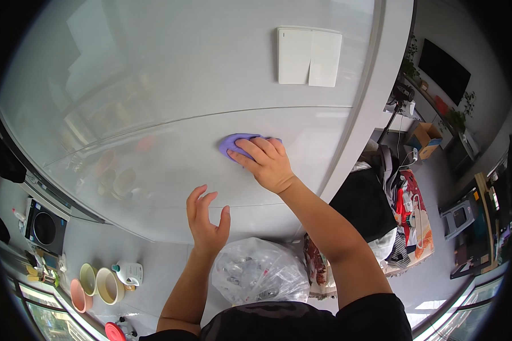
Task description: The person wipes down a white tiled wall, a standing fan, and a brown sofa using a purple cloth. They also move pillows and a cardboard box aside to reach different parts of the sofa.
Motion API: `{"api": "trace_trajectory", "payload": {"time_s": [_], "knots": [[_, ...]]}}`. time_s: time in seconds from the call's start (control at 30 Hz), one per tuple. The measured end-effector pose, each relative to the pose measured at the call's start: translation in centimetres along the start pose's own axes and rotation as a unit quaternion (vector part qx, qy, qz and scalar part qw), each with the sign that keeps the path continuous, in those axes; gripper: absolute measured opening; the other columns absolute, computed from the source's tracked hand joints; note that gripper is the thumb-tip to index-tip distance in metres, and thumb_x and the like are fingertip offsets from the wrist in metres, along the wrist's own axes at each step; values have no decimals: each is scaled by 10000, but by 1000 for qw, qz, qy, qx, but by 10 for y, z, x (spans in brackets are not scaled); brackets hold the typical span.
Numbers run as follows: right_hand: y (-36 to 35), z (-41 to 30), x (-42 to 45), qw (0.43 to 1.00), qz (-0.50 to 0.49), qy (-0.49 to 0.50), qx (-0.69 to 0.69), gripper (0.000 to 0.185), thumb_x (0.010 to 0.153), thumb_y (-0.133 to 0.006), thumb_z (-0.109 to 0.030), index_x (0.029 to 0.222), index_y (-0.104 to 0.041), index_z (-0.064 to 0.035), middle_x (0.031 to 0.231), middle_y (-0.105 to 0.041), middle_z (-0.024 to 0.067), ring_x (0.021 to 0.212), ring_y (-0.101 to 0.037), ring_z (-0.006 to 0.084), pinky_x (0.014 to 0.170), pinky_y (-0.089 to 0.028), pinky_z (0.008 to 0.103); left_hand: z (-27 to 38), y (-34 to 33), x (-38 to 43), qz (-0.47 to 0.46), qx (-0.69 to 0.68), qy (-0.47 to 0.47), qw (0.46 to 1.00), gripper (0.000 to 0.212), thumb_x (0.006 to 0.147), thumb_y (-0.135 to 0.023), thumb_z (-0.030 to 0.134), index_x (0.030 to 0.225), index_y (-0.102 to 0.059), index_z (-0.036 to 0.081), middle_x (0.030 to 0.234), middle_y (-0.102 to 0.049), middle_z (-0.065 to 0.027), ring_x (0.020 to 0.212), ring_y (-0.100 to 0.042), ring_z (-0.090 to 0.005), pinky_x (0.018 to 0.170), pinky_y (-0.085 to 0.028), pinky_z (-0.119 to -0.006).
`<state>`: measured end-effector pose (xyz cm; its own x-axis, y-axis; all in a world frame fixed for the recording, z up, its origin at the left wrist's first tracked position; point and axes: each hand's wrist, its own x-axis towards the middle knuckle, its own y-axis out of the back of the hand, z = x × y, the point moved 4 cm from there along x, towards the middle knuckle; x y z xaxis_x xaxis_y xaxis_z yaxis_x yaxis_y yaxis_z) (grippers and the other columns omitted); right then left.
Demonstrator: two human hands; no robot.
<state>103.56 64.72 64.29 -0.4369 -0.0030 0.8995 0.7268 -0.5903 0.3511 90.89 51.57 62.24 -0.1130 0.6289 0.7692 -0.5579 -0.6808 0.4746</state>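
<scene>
A purple cloth (pixel 235 144) lies flat against a glossy light-grey tiled wall (pixel 187 166), pressed there by my right hand (pixel 266 160), whose fingers curl over it. The cloth sits below a dark horizontal joint between the tiles. My left hand (pixel 208 223) is raised lower and to the left, its fingers apart and slightly bent, with nothing in it. Whether its fingertips touch the tile I cannot tell. A white double switch plate (pixel 309 56) is fixed to the wall above my right hand; its right half looks slightly tilted.
A clear plastic bag of bottles (pixel 260 270) stands at the wall's foot. Rightward, past the white door frame (pixel 358 102), clothes (pixel 401 213) cover a patterned seat. Basins (pixel 110 285), a detergent jug (pixel 129 273) and a washing machine (pixel 45 226) stand on the left.
</scene>
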Motion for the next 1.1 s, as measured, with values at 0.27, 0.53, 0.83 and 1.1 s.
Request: {"api": "trace_trajectory", "payload": {"time_s": [0.27, 0.53, 0.83, 1.1], "knots": [[75, 68, -41, 918, 153, -355, -86, 492, 657, -555, 103, 1085, -587, -138, 1089, -458, 128, 969, -451, 312, 832, -398, 375, 42, -41, 76, 58, -16, -37, 997, 703, 682, -692, 111, 1264, -316, -6, 1332, -185, -244, 1182, -307, -374, 927, -347, -421], [117, 65, -74, 858, 201, -458, 114, 330, 744, -565, 59, 1057, -596, -42, 1069, -475, 134, 968, -502, 240, 840, -407, 305, 58, -115, 131, 108, 21, 190, 976, 1242, 622, -731, 422, 1327, 188, -29, 1360, 233, -302, 1271, 245, -415, 1009, 59, -558], [122, 85, -105, 852, 160, -471, 164, 321, 753, -584, 25, 1064, -591, -50, 1074, -486, 132, 985, -498, 251, 865, -392, 310, 62, -122, 135, 151, 7, 234, 960, 1232, 584, -725, 330, 1321, 191, -38, 1369, 224, -295, 1265, 259, -421, 990, 82, -584], [122, 81, -103, 844, 154, -477, 190, 311, 754, -594, 16, 1058, -593, -50, 1076, -483, 130, 994, -495, 248, 869, -391, 314, 66, -120, 136, 148, -11, 237, 960, 1200, 592, -704, 286, 1317, 194, -43, 1367, 233, -291, 1268, 264, -409, 990, 92, -579]]}}
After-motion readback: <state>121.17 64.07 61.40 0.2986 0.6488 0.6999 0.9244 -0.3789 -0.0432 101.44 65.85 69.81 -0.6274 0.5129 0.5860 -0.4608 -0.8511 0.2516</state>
